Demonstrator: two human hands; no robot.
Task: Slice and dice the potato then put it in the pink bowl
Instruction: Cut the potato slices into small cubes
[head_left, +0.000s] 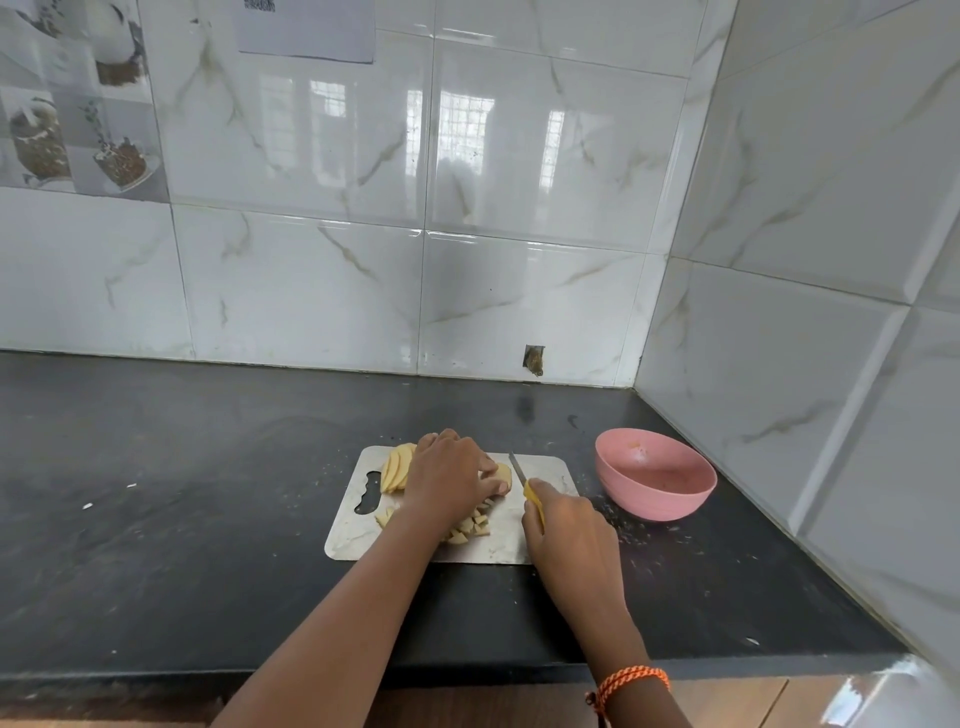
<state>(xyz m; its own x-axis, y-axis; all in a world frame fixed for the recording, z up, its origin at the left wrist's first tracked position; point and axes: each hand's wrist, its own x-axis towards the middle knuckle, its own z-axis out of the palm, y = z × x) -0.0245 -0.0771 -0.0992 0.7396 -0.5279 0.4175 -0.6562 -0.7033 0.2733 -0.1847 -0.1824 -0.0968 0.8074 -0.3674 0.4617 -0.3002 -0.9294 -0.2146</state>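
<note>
While some small potato cubes (467, 527) already lay on the cutting board (545, 470), the job looked about half done. The left hand (449, 478) curled its fingers over a stack of slices (503, 475). The right hand (563, 525) gripped the knife (519, 475) just beside them. More slices (397, 466) waited behind. The pink bowl (655, 475) nearby held no potato yet.

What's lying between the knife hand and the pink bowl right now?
Nothing of note: head view shows only a bare corner of the cutting board and speckled black counter between right hand and pink bowl.
</note>
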